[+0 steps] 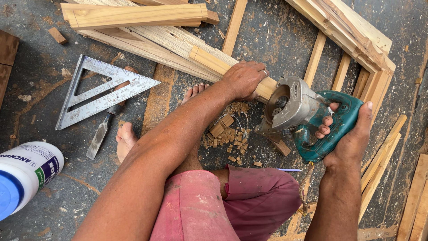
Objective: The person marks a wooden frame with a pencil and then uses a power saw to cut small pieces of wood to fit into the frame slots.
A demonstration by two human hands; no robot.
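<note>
My left hand presses down on a pale wooden bar that lies slanted across the floor. My right hand grips the teal handle of a small circular saw with a grey metal blade guard. The saw sits at the near end of the bar, right beside my left hand. Small wood offcuts and chips lie on the floor under the cut. My bare feet and red shorts show below my arms.
A metal triangular square lies at the left over a chisel. A white glue bottle with a blue cap lies at the lower left. Wooden slats and frames are stacked at the top and right on the dusty floor.
</note>
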